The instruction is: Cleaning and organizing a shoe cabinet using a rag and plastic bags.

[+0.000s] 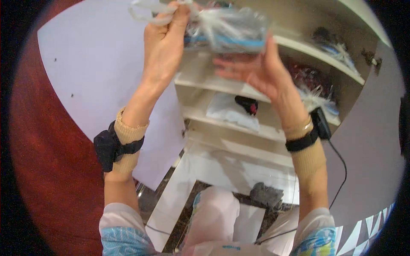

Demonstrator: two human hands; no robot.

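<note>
A clear plastic bag (237,30) with knotted white handles hangs in front of the cabinet at the top of the head view. My left hand (165,48) pinches the knotted handles at the bag's left end. The bag's contents are blurred, but a bright blue strip runs along its lower side. My right hand (266,73) is just under and beside the bag's right end, fingers spread and thumb raised near its edge. Whether the thumb touches the bag is hard to tell because of motion blur.
Cabinet shelves (221,84) lie behind my hands. Other knotted plastic bags (315,96) sit on the right. A white packet (221,110) and a black-and-red item (247,104) rest lower down. An opened cabinet door (96,70) stands left; grey cloth (266,193) lies on the floor.
</note>
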